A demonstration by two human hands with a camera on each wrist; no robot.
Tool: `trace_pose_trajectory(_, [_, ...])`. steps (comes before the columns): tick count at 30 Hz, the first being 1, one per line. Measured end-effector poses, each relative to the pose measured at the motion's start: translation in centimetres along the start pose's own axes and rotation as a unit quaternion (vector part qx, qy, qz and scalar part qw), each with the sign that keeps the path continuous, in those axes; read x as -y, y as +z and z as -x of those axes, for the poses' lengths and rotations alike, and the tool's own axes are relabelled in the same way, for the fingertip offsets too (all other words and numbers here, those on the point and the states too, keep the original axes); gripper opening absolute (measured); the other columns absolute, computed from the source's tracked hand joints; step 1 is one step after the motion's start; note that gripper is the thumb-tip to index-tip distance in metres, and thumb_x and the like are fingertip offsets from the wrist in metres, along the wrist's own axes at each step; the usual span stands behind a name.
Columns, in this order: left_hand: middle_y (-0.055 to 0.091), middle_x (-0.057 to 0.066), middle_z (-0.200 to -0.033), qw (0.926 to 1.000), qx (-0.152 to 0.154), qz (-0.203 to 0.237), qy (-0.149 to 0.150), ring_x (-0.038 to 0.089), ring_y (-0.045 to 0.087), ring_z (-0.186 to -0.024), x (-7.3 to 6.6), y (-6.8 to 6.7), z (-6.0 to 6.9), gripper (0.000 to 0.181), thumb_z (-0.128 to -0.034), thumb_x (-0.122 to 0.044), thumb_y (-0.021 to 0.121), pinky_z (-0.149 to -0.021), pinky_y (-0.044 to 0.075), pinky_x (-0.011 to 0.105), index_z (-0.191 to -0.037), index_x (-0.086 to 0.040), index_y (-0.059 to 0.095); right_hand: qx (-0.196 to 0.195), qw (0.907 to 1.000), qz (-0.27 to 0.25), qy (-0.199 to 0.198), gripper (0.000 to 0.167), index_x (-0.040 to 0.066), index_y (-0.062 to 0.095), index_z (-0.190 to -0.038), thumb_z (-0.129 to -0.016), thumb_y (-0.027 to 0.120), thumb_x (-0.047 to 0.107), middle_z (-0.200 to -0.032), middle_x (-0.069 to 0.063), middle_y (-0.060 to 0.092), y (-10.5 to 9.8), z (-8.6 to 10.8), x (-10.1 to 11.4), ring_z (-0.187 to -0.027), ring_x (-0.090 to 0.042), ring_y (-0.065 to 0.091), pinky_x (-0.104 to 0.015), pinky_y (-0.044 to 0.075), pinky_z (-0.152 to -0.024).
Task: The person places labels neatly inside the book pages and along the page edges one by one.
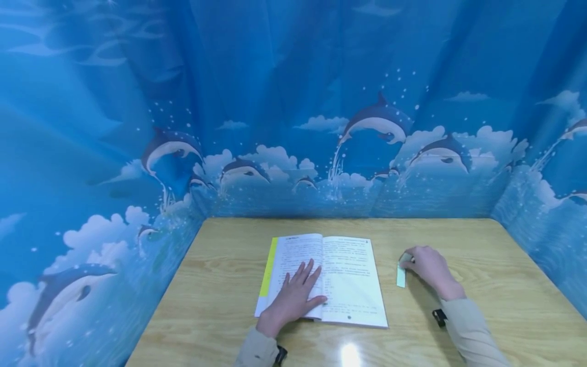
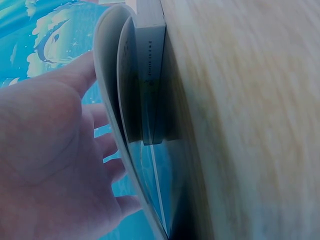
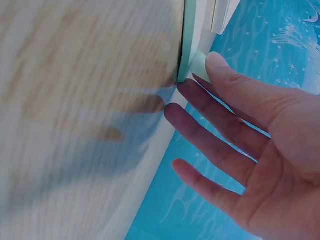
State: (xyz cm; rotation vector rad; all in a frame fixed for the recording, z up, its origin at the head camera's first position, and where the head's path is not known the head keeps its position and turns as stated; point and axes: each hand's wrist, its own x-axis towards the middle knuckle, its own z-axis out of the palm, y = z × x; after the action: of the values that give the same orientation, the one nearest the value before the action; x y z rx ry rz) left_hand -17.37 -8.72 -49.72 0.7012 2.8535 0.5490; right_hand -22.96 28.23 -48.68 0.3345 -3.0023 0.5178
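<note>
An open book (image 1: 352, 278) lies on the wooden table, its printed pages facing up. My left hand (image 1: 294, 296) rests flat on its left page with the fingers spread. In the left wrist view, that hand (image 2: 55, 160) is beside the curved pages and the book's spine (image 2: 150, 65). Right of the book, my right hand (image 1: 430, 267) pinches the far end of a narrow pale green sticky-note pad (image 1: 401, 277). The right wrist view shows the thumb and a finger on a lifted pale green sheet (image 3: 199, 66); the other fingers stay loosely extended.
The wooden table (image 1: 215, 285) spreads around the book on all sides. A blue curtain (image 1: 284, 102) printed with dolphins and clouds hangs behind the table and at both sides. A bright light reflection shows near the front.
</note>
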Motion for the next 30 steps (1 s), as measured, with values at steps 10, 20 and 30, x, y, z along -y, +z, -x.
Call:
trace_pose_trajectory(10, [0.015, 0.008, -0.170, 0.9999, 0.007, 0.003, -0.011, 0.031, 0.015, -0.155, -0.13, 0.01, 0.03, 0.074, -0.1010, -0.053, 0.054, -0.121, 0.018, 0.064, -0.161, -0.017, 0.029, 0.014, 0.9997, -0.021, 0.003, 0.013, 0.008, 0.078, -0.090, -0.080, 0.085, 0.012, -0.088, -0.010, 0.075, 0.35, -0.14, 0.14, -0.077, -0.029, 0.069, -0.049, 0.058, -0.069])
trace_pose_trajectory(20, [0.015, 0.007, -0.170, 1.0000, 0.003, 0.004, -0.006, 0.031, 0.016, -0.155, 0.00, 0.01, 0.00, 0.074, -0.1011, -0.053, 0.054, -0.121, 0.018, 0.064, -0.161, -0.017, 0.030, 0.006, 0.9996, -0.027, -0.005, 0.009, 0.007, 0.076, -0.084, -0.081, 0.083, 0.012, -0.082, -0.007, 0.074, 0.23, -0.28, -0.33, -0.074, -0.027, 0.069, -0.049, 0.058, -0.070])
trace_pose_trajectory(30, [0.014, 0.007, -0.170, 0.9999, 0.008, 0.004, -0.010, 0.030, 0.015, -0.156, 0.00, 0.02, -0.07, 0.073, -0.1013, -0.054, 0.053, -0.122, 0.018, 0.063, -0.161, -0.018, 0.030, -0.003, 0.9980, -0.019, -0.060, 0.006, 0.013, 0.076, -0.085, -0.083, 0.081, 0.009, -0.081, -0.001, 0.073, 0.16, 0.09, -0.74, -0.076, -0.022, 0.062, -0.049, 0.055, -0.071])
